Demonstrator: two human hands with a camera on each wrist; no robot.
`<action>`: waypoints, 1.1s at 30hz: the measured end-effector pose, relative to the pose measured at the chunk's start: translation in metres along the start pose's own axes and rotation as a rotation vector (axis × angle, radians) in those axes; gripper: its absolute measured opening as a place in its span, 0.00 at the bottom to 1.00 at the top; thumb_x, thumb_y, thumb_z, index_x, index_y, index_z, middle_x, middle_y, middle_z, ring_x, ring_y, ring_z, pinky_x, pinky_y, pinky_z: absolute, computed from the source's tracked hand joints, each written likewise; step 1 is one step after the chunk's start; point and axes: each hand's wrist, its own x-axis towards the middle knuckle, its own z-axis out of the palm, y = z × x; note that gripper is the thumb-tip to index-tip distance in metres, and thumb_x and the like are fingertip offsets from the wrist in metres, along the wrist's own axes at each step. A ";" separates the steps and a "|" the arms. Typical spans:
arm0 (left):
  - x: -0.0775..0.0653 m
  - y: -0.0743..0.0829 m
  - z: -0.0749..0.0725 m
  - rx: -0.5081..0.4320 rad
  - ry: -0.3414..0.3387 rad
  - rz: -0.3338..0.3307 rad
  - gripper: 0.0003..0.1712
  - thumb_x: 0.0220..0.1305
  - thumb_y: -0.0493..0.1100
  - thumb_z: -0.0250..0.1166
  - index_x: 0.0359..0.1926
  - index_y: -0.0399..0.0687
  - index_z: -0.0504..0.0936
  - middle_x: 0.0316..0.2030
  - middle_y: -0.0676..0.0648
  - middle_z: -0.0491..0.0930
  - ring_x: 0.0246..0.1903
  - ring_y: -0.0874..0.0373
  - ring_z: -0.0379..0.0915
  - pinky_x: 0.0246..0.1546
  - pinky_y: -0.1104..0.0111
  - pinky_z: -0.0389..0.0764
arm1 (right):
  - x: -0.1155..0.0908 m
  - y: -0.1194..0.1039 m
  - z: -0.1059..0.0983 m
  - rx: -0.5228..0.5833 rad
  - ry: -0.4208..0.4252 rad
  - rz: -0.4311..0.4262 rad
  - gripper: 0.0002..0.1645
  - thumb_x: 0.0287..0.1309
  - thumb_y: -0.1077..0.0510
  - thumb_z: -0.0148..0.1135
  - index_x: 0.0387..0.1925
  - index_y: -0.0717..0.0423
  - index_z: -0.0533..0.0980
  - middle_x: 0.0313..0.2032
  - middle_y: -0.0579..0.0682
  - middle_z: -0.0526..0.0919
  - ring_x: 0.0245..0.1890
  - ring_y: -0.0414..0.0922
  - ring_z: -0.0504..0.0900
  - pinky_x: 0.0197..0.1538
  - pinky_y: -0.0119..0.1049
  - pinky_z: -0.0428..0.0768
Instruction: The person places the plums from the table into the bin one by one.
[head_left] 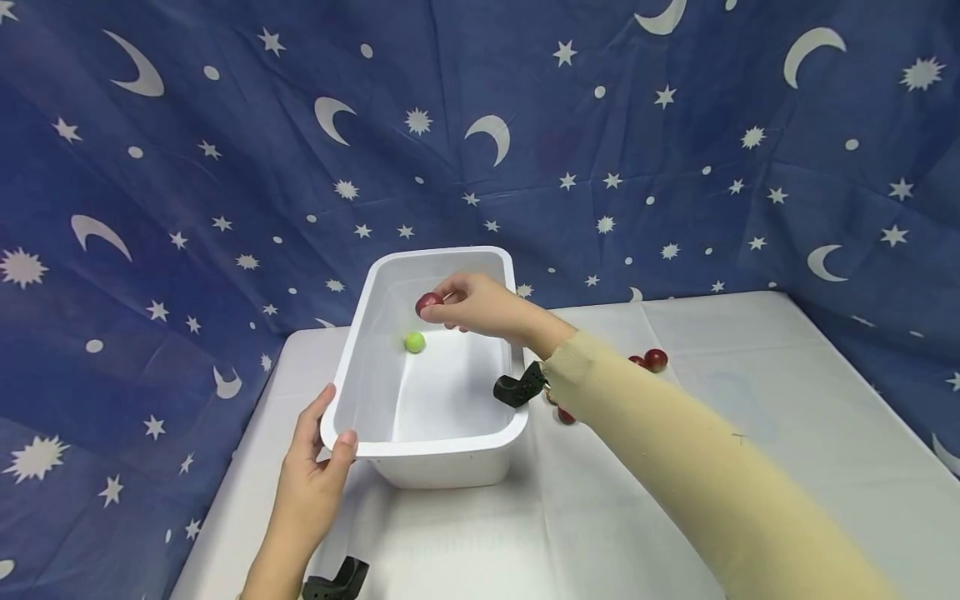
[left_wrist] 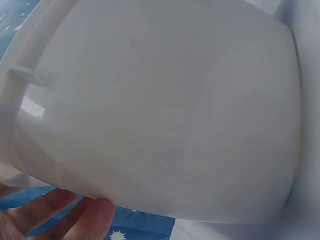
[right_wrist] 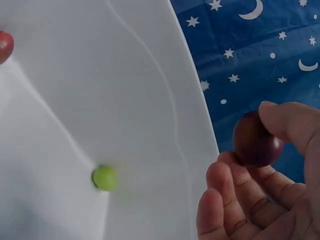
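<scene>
My right hand (head_left: 472, 304) pinches a dark red plum (right_wrist: 256, 140) between thumb and fingers, above the inside of a white plastic basin (head_left: 450, 448). A small round green fruit (head_left: 414, 342) lies on the basin's floor, below and to the left of that hand. In the right wrist view another red fruit (right_wrist: 5, 46) shows inside the basin at the left edge. My left hand (head_left: 315, 467) grips the basin's near left corner, thumb over the rim and fingers along the outer wall. In the left wrist view its fingers (left_wrist: 92, 220) appear beside the wall.
Several red plums (head_left: 656, 360) lie on the white tablecloth (head_left: 735, 400) right of the basin, partly hidden by my right sleeve (head_left: 660, 442). A blue cloth (head_left: 420, 167) with moons and stars hangs behind and at the left of the table.
</scene>
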 end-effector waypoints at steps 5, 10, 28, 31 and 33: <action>0.000 0.000 0.000 -0.007 -0.004 0.004 0.34 0.69 0.41 0.57 0.73 0.61 0.59 0.65 0.43 0.66 0.56 0.48 0.68 0.39 0.75 0.76 | 0.004 0.003 0.009 -0.016 0.004 0.023 0.19 0.57 0.50 0.68 0.46 0.55 0.77 0.37 0.51 0.83 0.40 0.50 0.79 0.43 0.39 0.78; 0.000 0.000 -0.001 -0.015 0.002 0.000 0.35 0.68 0.40 0.58 0.73 0.61 0.59 0.65 0.45 0.65 0.56 0.50 0.68 0.40 0.76 0.76 | 0.013 0.007 0.015 -0.045 -0.029 0.061 0.21 0.56 0.48 0.68 0.45 0.56 0.76 0.40 0.52 0.83 0.40 0.49 0.80 0.44 0.41 0.78; 0.000 0.001 0.000 -0.009 -0.002 -0.012 0.35 0.68 0.40 0.57 0.73 0.61 0.58 0.65 0.45 0.67 0.55 0.57 0.68 0.42 0.77 0.74 | 0.019 0.010 0.018 -0.134 -0.087 0.208 0.17 0.53 0.55 0.72 0.42 0.57 0.77 0.37 0.51 0.83 0.39 0.49 0.79 0.44 0.41 0.77; 0.000 0.001 0.000 -0.011 -0.001 -0.020 0.35 0.68 0.40 0.58 0.73 0.62 0.58 0.64 0.45 0.67 0.55 0.59 0.68 0.42 0.77 0.74 | 0.018 0.010 0.019 -0.138 -0.093 0.207 0.18 0.52 0.55 0.72 0.43 0.57 0.77 0.37 0.51 0.83 0.39 0.48 0.78 0.45 0.41 0.77; 0.000 0.001 0.000 -0.006 0.000 -0.023 0.35 0.68 0.40 0.58 0.73 0.62 0.58 0.64 0.45 0.67 0.55 0.59 0.68 0.42 0.77 0.74 | 0.018 0.009 0.019 -0.133 -0.092 0.205 0.18 0.52 0.55 0.72 0.43 0.57 0.77 0.37 0.51 0.83 0.39 0.48 0.78 0.46 0.42 0.77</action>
